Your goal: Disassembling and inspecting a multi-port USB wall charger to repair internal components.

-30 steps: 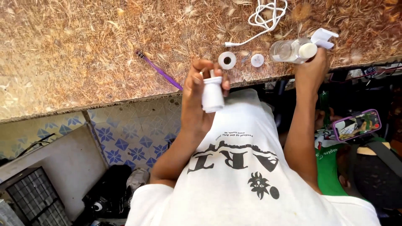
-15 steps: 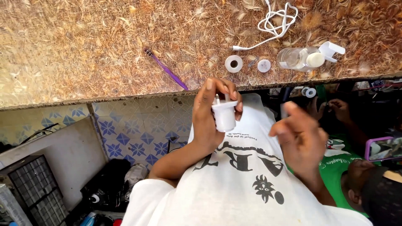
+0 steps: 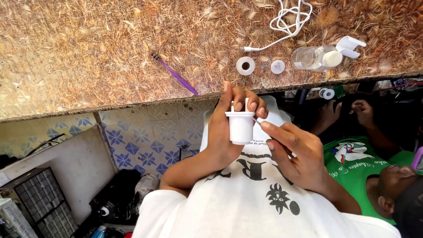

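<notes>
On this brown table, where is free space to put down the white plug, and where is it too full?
Free: the wide stretch of table left of the purple toothbrush. Crowded: the right part, with tape roll, white cap, clear bottle and white cable close together.

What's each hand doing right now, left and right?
Left hand: closed around the white plug adapter.
Right hand: pinching a thin tool against the adapter.

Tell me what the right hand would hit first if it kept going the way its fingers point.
Most likely the white charger plug held in the left hand; the right hand points up-left at it, fingertips about touching its side.
</notes>
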